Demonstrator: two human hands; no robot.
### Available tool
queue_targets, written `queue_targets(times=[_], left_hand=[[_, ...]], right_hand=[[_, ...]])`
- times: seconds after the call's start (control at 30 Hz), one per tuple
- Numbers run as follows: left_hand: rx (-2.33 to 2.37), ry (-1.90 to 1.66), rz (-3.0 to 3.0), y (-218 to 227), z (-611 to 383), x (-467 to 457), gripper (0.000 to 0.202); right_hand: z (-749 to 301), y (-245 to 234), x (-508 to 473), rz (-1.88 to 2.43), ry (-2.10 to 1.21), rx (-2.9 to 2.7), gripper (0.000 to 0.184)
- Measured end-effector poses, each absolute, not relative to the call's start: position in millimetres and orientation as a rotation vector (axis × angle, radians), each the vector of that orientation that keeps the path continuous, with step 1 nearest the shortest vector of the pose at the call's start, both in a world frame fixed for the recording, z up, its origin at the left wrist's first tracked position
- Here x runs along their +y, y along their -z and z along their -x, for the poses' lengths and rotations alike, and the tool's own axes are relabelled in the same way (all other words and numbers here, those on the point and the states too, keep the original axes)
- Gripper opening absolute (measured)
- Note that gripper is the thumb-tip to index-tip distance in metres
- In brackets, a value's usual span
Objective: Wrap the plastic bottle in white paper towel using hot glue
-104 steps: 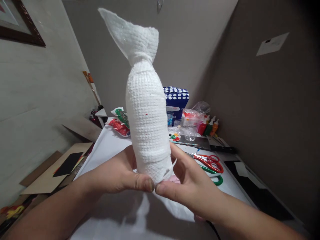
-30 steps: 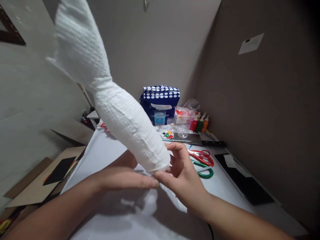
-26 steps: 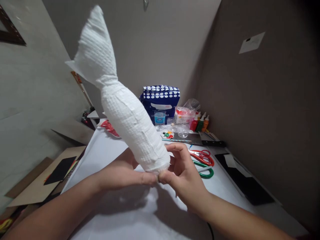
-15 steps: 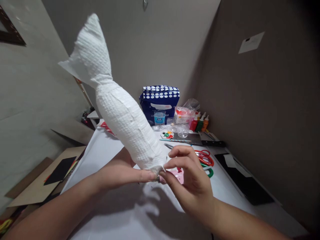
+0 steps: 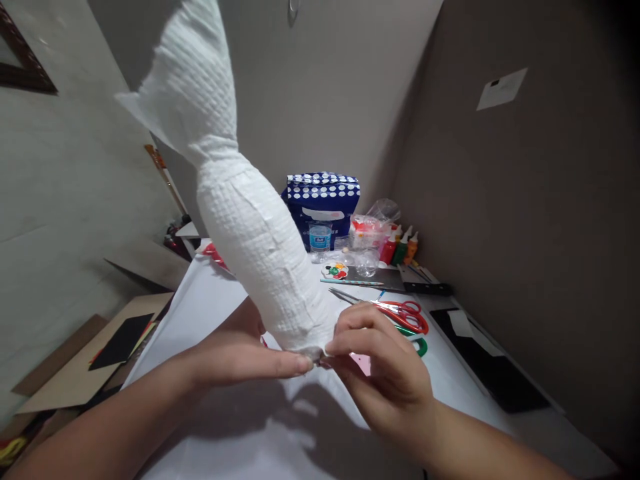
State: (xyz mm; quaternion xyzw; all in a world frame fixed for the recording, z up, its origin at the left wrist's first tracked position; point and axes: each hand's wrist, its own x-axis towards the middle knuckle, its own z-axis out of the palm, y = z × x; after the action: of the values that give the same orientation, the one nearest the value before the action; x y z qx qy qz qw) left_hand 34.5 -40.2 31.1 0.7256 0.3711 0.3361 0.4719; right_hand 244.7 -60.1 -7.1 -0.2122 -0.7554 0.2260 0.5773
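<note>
A long white bundle (image 5: 260, 233) wrapped in quilted, paper-towel-like material leans up and to the left. It narrows at a neck and flares into a pointed, tail-like top, partly cut off by the frame edge. My left hand (image 5: 235, 357) is closed around its lower end, thumb in front and the other fingers mostly hidden behind. With bent fingers, my right hand (image 5: 387, 367) pinches the material's edge at the bottom right of that end. Behind my right fingers, part of a pink object (image 5: 362, 363) shows; its kind is unclear.
Red-handled scissors (image 5: 413, 317) lie beyond my right hand on the white tabletop (image 5: 200, 413). Farther back are a cleaver (image 5: 425, 288), a paint palette (image 5: 334, 271), a cup (image 5: 320, 237), a blue bag (image 5: 324, 200) and paint bottles (image 5: 400, 248). Cardboard (image 5: 65, 373) lies left.
The bundle has moved slightly up and right at its top, closer to the camera. My right fingers have shifted slightly down at the lower edge. Both hands keep hold.
</note>
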Motion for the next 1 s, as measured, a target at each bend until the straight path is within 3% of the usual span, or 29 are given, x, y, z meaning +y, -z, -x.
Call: queue_targets(times=[0.27, 0.43, 0.6, 0.67, 0.77, 1.0], left_hand=[[0.848, -0.772, -1.71, -32.4, -31.4, -38.2, 0.048], [0.662, -0.875, -1.575, -37.6, -29.5, -32.0, 0.053], [0.702, -0.952, -1.518, -39.0, -31.9, -26.6, 0.044], [0.724, -0.937, -1.506, -36.5, -33.0, -23.6, 0.04], [0.748, -0.902, -1.499, -31.6, -33.3, -20.0, 0.041], [0.767, -0.967, -1.471, -29.6, -28.7, -16.3, 0.051]], right_hand=[[-244.8, 2.8, -57.6, 0.689, -0.745, -1.704, 0.007], [-296.6, -5.8, -12.3, 1.36, -0.424, -2.074, 0.016], [-362.4, 28.5, 30.5, 1.854, -0.291, -2.151, 0.016], [-376.5, 45.9, 35.1, 1.971, -0.295, -2.197, 0.011], [-384.7, 62.2, 37.4, 2.078, -0.282, -2.226, 0.022], [-384.8, 60.4, 48.9, 2.165, -0.261, -2.189, 0.026]])
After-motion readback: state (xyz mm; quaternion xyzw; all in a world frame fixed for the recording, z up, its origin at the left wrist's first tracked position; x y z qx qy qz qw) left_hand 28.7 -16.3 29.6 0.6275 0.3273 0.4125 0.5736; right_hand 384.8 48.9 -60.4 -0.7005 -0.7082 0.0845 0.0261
